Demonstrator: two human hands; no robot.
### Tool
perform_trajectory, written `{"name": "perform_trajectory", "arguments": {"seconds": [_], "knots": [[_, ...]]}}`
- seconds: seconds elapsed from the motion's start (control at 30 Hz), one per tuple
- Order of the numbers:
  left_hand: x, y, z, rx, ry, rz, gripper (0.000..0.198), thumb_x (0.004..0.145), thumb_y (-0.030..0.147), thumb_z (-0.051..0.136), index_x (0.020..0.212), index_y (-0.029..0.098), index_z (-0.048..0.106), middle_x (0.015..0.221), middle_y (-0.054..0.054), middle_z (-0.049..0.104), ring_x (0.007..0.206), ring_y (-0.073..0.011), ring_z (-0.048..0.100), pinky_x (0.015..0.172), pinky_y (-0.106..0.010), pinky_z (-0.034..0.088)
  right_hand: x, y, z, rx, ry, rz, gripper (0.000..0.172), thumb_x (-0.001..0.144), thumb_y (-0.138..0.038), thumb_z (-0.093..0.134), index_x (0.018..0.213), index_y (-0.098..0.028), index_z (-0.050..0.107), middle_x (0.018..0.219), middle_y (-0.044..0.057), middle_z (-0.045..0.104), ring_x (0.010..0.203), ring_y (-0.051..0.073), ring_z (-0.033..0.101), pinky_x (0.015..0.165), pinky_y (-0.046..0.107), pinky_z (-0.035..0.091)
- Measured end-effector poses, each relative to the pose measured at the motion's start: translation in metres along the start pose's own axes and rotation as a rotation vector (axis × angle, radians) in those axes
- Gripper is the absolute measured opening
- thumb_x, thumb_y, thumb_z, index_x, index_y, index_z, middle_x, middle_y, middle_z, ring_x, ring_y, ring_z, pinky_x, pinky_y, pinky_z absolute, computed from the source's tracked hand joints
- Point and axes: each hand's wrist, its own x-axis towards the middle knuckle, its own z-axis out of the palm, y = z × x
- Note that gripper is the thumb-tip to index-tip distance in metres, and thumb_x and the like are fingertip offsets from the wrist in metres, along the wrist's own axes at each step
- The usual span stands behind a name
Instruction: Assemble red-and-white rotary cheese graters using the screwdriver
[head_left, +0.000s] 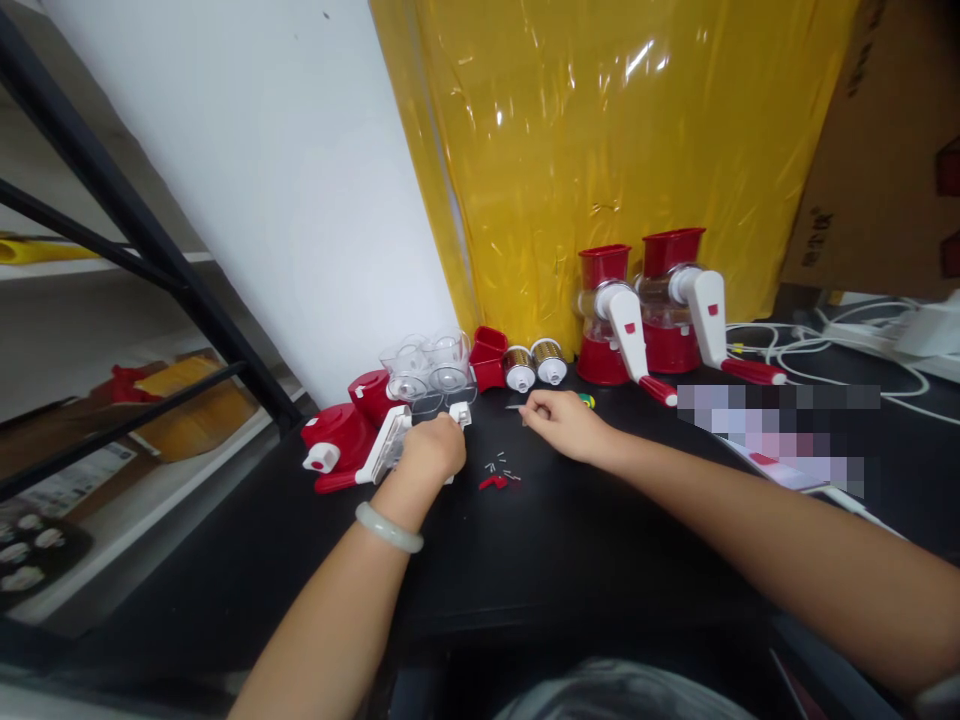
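My left hand (pixel 435 447) is closed round a white crank handle (pixel 385 447) with a red grip, low over the black table. White plastic shows at both sides of the fist. To its right, my right hand (pixel 566 424) is closed in a pinch near the tabletop; what its fingertips hold is too small to make out. A screwdriver's green-and-yellow handle (pixel 587 401) shows behind that hand, and a thin metal shaft pokes out left of the fingers. Between the hands lie several small screws (pixel 496 466) and a small red plastic piece (pixel 493 482).
Red grater bases (pixel 341 437), clear plastic parts (pixel 431 362), a red hopper (pixel 488 357) and two grating drums (pixel 549 362) stand behind my hands. Two whole rotary graters (pixel 606 315) stand at the back right. A blurred-out device (pixel 780 455) and white cables (pixel 817 345) lie right.
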Motion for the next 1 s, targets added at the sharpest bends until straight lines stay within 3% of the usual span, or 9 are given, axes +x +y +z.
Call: {"name": "perform_trajectory", "arguments": {"seconds": [0.13, 0.23, 0.33, 0.43, 0.47, 0.57, 0.7, 0.77, 1.0], "knots": [[-0.003, 0.0, -0.001, -0.001, 0.027, -0.031, 0.052, 0.089, 0.035, 0.058, 0.127, 0.001, 0.051, 0.115, -0.029, 0.065, 0.11, -0.0362, 0.066, 0.089, -0.042, 0.052, 0.0, 0.0, 0.001, -0.012, -0.004, -0.009, 0.026, 0.088, -0.035, 0.05, 0.07, -0.018, 0.058, 0.054, -0.003, 0.051, 0.053, 0.01, 0.046, 0.055, 0.025, 0.031], [-0.01, -0.003, -0.008, -0.024, 0.123, -0.059, 0.059, 0.088, 0.046, 0.059, 0.126, 0.002, 0.049, 0.104, -0.025, 0.069, 0.103, -0.0362, 0.067, 0.086, -0.042, 0.052, 0.0, -0.001, -0.001, -0.033, -0.011, -0.015, 0.026, 0.089, -0.035, 0.05, 0.071, -0.018, 0.058, 0.055, -0.003, 0.052, 0.053, 0.011, 0.047, 0.055, 0.025, 0.031], [-0.016, -0.011, -0.023, -0.081, 0.359, -0.093, 0.054, 0.093, 0.051, 0.047, 0.124, 0.007, 0.049, 0.101, -0.021, 0.068, 0.096, -0.0338, 0.068, 0.08, -0.041, 0.052, 0.002, -0.002, -0.007, -0.149, -0.021, 0.007, 0.025, 0.091, -0.035, 0.048, 0.075, -0.019, 0.06, 0.061, 0.0, 0.057, 0.059, 0.013, 0.051, 0.058, 0.026, 0.033], [-0.006, -0.026, -0.042, -0.103, 0.659, -0.081, 0.04, 0.097, 0.041, 0.042, 0.122, 0.013, 0.053, 0.118, -0.018, 0.062, 0.111, -0.0314, 0.059, 0.087, -0.038, 0.05, 0.004, 0.002, -0.015, -0.407, -0.005, -0.003, 0.02, 0.091, -0.032, 0.048, 0.086, -0.019, 0.063, 0.086, 0.007, 0.065, 0.085, 0.02, 0.057, 0.071, 0.03, 0.039], [0.002, -0.032, -0.048, -0.099, 0.708, -0.063, 0.037, 0.096, 0.037, 0.044, 0.123, 0.014, 0.053, 0.123, -0.017, 0.06, 0.116, -0.0307, 0.055, 0.092, -0.038, 0.048, 0.005, 0.004, -0.018, -0.504, 0.0, -0.005, 0.019, 0.09, -0.031, 0.049, 0.092, -0.019, 0.064, 0.097, 0.01, 0.065, 0.095, 0.023, 0.056, 0.077, 0.032, 0.041], [0.032, -0.049, -0.063, -0.076, 0.673, 0.056, 0.039, 0.093, 0.032, 0.053, 0.129, 0.019, 0.055, 0.132, -0.013, 0.057, 0.125, -0.0294, 0.047, 0.102, -0.039, 0.042, 0.007, 0.014, -0.023, -0.713, -0.04, 0.061, 0.027, 0.088, -0.029, 0.053, 0.112, -0.018, 0.061, 0.118, 0.016, 0.057, 0.112, 0.031, 0.049, 0.085, 0.04, 0.041], [0.065, -0.061, -0.07, -0.132, 0.498, 0.11, 0.034, 0.085, 0.03, 0.063, 0.118, 0.019, 0.066, 0.129, -0.011, 0.06, 0.121, -0.0268, 0.051, 0.103, -0.035, 0.041, 0.009, 0.026, -0.024, -0.768, -0.149, 0.138, 0.034, 0.088, -0.023, 0.049, 0.122, -0.017, 0.056, 0.121, 0.017, 0.055, 0.112, 0.033, 0.048, 0.085, 0.044, 0.041], [0.071, -0.061, -0.07, -0.158, 0.47, 0.115, 0.029, 0.084, 0.029, 0.065, 0.111, 0.021, 0.07, 0.125, -0.009, 0.062, 0.116, -0.0249, 0.056, 0.101, -0.033, 0.043, 0.009, 0.028, -0.025, -0.776, -0.176, 0.14, 0.036, 0.088, -0.017, 0.046, 0.123, -0.018, 0.056, 0.12, 0.017, 0.055, 0.111, 0.033, 0.048, 0.085, 0.044, 0.042], [0.068, -0.055, -0.065, -0.084, 0.556, 0.088, 0.019, 0.087, 0.032, 0.059, 0.098, 0.025, 0.073, 0.108, -0.008, 0.071, 0.106, -0.026, 0.062, 0.089, -0.034, 0.047, 0.007, 0.027, -0.028, -0.802, -0.208, 0.166, 0.048, 0.084, -0.005, 0.04, 0.129, -0.016, 0.053, 0.122, 0.018, 0.055, 0.112, 0.033, 0.049, 0.083, 0.041, 0.042]]}}
